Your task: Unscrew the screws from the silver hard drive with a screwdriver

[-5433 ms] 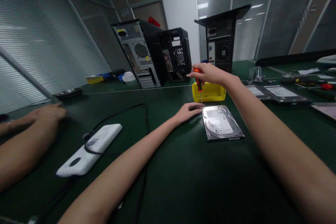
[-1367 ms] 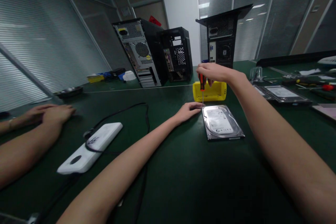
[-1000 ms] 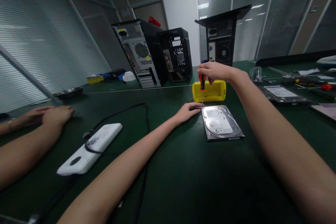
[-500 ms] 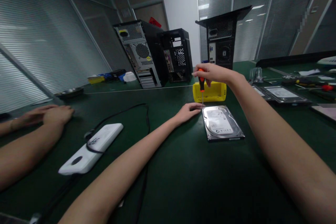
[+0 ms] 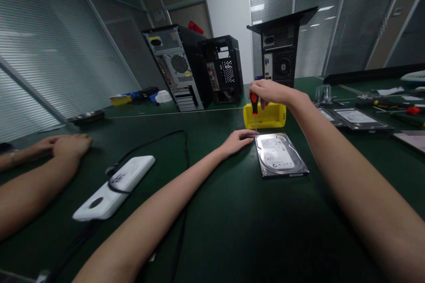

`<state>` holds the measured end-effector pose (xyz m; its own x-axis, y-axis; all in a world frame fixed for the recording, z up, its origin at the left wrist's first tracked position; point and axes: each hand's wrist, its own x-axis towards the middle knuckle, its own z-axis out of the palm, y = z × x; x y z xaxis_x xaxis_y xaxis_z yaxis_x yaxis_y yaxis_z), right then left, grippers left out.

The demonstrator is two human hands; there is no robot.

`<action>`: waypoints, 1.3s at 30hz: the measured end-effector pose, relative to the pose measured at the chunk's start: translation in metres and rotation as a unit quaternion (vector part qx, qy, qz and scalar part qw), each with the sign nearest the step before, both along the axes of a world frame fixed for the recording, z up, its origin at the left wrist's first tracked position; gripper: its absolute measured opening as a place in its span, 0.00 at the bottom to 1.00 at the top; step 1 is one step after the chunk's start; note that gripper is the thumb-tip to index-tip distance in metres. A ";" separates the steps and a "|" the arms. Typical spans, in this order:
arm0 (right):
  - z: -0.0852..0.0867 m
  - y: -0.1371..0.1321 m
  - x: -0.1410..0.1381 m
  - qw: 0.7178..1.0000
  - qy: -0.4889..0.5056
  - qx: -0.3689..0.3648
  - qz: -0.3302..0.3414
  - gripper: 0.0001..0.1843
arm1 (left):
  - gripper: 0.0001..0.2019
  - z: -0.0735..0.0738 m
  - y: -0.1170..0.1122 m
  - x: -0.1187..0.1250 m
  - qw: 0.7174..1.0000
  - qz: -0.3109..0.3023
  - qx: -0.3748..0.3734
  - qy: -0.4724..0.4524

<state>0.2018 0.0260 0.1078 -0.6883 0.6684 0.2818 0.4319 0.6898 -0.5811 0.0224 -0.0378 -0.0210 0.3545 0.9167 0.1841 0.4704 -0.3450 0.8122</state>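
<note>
A silver hard drive (image 5: 278, 155) lies label up on the green table. My right hand (image 5: 270, 91) is closed round the red and black handle of a screwdriver (image 5: 254, 104), held upright. The screwdriver's tip meets the drive's far left corner; any screw under it is too small to make out. At that same corner, my left hand (image 5: 236, 142) rests low on the table, its fingertips against the drive's edge beside the shaft. Right behind the drive stands a yellow tray (image 5: 264, 116), partly covered by my right hand.
Computer cases (image 5: 192, 66) stand at the back, with another case (image 5: 279, 48) further right. More hard drives (image 5: 357, 117) and tools (image 5: 392, 105) lie to the right. On the left are a white power strip (image 5: 116, 188), its black cable (image 5: 186, 150) and another person's hands (image 5: 68, 145).
My right hand's fingers have drawn in from the left and curled round the screwdriver's handle. The drive and my left hand stay in place.
</note>
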 end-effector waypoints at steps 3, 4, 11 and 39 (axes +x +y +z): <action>0.001 0.001 0.000 1.000 0.002 -0.015 0.006 0.13 | 0.16 0.001 -0.001 0.001 1.000 0.003 0.000 -0.002; 0.001 0.002 0.000 1.000 0.005 -0.016 0.012 0.13 | 0.16 0.001 -0.001 0.001 1.000 0.004 -0.001 -0.004; -0.001 0.007 0.001 0.999 0.024 0.007 0.029 0.18 | 0.16 0.001 -0.001 0.001 1.000 0.003 -0.007 -0.009; -0.008 0.005 -0.001 0.993 0.011 0.112 -0.019 0.21 | 0.16 0.001 -0.001 0.001 1.000 0.007 -0.006 -0.010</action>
<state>0.2008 0.0310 0.1002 -0.6565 0.6122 0.4407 0.4487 0.7866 -0.4242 0.0233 -0.0391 -0.0204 0.3372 0.9239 0.1807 0.4584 -0.3288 0.8257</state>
